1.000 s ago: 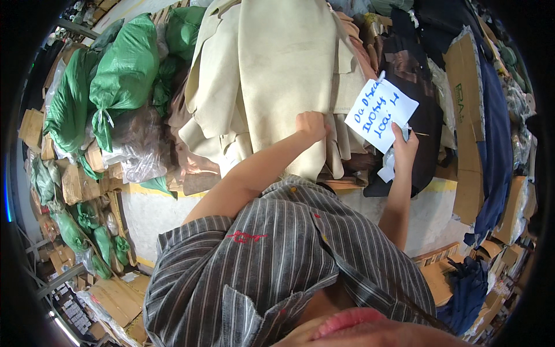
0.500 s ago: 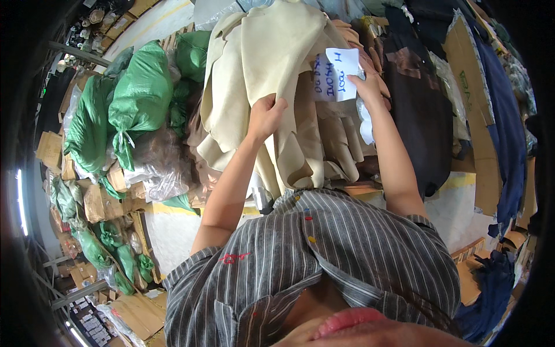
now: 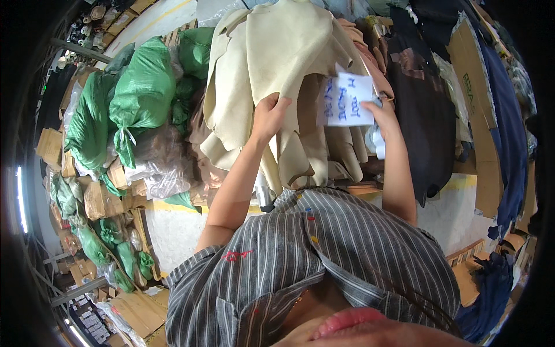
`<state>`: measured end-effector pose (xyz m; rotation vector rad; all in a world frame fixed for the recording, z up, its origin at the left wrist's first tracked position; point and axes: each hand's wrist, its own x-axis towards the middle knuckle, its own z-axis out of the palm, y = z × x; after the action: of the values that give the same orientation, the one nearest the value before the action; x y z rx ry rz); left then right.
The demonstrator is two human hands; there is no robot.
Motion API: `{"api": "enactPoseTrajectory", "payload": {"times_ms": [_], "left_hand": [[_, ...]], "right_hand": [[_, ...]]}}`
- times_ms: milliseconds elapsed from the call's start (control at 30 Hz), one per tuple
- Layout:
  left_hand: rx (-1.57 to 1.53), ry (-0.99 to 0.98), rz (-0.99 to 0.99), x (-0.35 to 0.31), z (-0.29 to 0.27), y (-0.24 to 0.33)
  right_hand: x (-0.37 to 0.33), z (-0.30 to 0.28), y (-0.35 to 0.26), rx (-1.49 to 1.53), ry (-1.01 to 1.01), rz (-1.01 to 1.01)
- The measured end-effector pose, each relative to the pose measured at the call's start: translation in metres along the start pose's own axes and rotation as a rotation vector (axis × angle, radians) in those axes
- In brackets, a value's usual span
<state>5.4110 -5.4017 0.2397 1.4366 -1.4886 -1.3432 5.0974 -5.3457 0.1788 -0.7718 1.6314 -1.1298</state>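
A pile of cream leather hides (image 3: 280,49) drapes in front of me, its lower edges hanging in folds. My left hand (image 3: 269,117) is closed on the edge of one hide, thumb on top. In my right hand (image 3: 384,117) is a white paper sheet (image 3: 348,101) with blue handwriting, pinched at its right edge. The sheet is held over the right side of the pile, slightly blurred. Another pale, crumpled piece (image 3: 377,141) hangs below the right hand; what it is, I cannot tell.
Green sacks (image 3: 141,87) and clear plastic wrap (image 3: 165,173) lie at the left, above cardboard boxes (image 3: 104,198). Dark brown hides (image 3: 419,121) hang to the right, beside a tall cardboard panel (image 3: 471,104) and dark blue material (image 3: 506,133). Pinkish hides (image 3: 361,43) lie behind the paper.
My right hand has drawn the paper nearer to me and slightly right, and the sheet now lies flatter to view. My left hand keeps its hold on the hide, almost unmoved.
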Motion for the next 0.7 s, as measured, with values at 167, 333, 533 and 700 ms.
{"api": "enactPoseTrajectory", "payload": {"times_ms": [167, 333, 533, 700], "left_hand": [[0.059, -0.01, 0.004, 0.001, -0.002, 0.001], [0.079, -0.028, 0.002, -0.004, 0.009, 0.0], [0.367, -0.143, 0.048, -0.004, 0.034, -0.013], [0.415, -0.265, 0.051, -0.005, 0.065, -0.041]], "right_hand": [[-0.01, 0.033, 0.023, -0.124, -0.149, 0.039], [0.039, 0.084, 0.04, -0.36, 0.074, -0.285], [0.066, 0.091, 0.035, -0.643, -0.015, -0.133], [0.043, 0.06, 0.056, -0.563, 0.045, -0.158]]}}
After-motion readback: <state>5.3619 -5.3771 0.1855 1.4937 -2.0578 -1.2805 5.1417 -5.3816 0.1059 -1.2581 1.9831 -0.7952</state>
